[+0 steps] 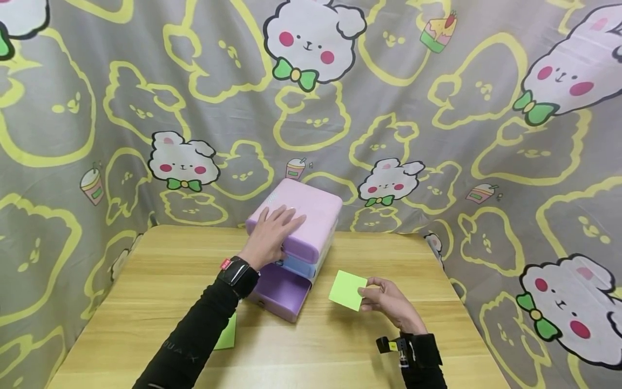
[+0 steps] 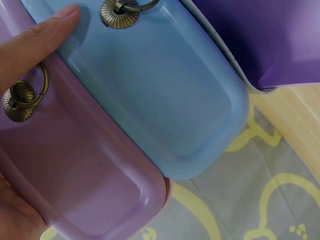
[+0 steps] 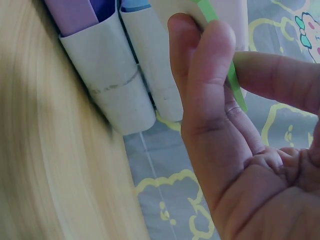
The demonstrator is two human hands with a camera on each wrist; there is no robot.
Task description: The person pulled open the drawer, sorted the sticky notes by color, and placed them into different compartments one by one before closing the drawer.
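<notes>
A small three-drawer storage box stands on the table, pink on top. Its purple bottom drawer is pulled out, and no contents show in the visible part. The blue middle drawer and pink top drawer, both with brass ring handles, are in. My left hand rests on the box top with fingers spread; its thumb reaches down over the front onto the blue drawer. Right of the box, my right hand pinches a green sticky note pad between thumb and fingers.
Another green square lies on the wooden table, partly hidden under the left forearm. A grey curtain with cartoon rabbits hangs behind the table and along both sides.
</notes>
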